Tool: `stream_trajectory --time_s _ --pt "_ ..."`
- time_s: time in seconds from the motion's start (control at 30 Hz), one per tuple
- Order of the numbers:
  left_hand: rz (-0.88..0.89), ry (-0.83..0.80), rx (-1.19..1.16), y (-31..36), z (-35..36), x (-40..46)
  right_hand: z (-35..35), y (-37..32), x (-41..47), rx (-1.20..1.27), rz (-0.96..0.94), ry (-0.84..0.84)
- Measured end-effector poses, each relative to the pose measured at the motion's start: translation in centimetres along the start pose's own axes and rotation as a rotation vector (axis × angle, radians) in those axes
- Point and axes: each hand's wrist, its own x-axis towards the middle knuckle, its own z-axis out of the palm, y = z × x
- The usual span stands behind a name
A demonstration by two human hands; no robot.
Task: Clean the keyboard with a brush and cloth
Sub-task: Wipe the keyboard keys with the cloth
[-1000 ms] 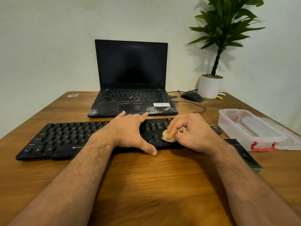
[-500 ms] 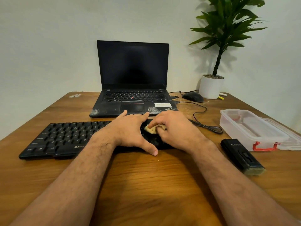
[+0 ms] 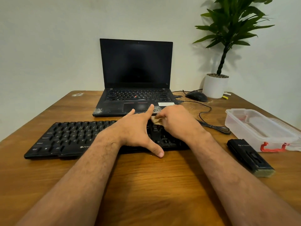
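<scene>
Black keyboard (image 3: 71,137) lies flat on wooden table (image 3: 146,185), near front edge, just in front of open laptop (image 3: 136,79). Left hand (image 3: 136,132) rests spread on keyboard centre, fingers extended, thumb down on table; grips nothing. Right hand (image 3: 177,121) curled around small tan cloth (image 3: 156,121), pinching it against keys at keyboard's far right section. Black brush (image 3: 250,158) lies on table right of keyboard, apart from both hands. Clear plastic box (image 3: 260,129) just behind brush. Mouse (image 3: 196,96), potted plant (image 3: 216,85) at far right.
</scene>
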Motion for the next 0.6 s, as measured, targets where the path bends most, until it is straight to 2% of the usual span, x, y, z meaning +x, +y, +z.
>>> stream_trajectory --time_s 0.07,0.13,0.23,0.3,0.4,0.47,0.5,0.6 --pt "-0.042 -0.013 -0.052 0.4 -0.2 -0.4 -0.5 0.8 -0.2 -0.039 0.126 0.059" --pt "-0.062 -0.012 -0.079 0.5 -0.4 -0.7 -1.0 1.6 -0.8 0.039 0.084 0.089" --pt "-0.018 -0.007 -0.048 0.2 -0.2 -0.2 -0.8 1.1 -1.1 0.141 -0.025 -0.036" --pt "-0.008 -0.008 -0.037 0.1 -0.2 0.0 -0.4 1.1 -0.4 0.108 0.076 -0.029" --pt "-0.006 -0.004 -0.033 0.4 -0.2 -0.1 -0.7 1.9 -0.3 -0.015 0.244 0.109" --pt "-0.003 -0.002 -0.028 0.4 -0.1 -0.1 -1.1 2.6 -0.7 0.033 0.229 0.240" --pt "-0.004 -0.004 -0.023 0.4 -0.1 -0.1 -1.3 2.8 -1.0 0.115 0.212 0.244" --pt "-0.018 -0.014 -0.007 0.3 -0.1 0.0 -1.5 2.4 -1.5 0.213 0.136 0.006"
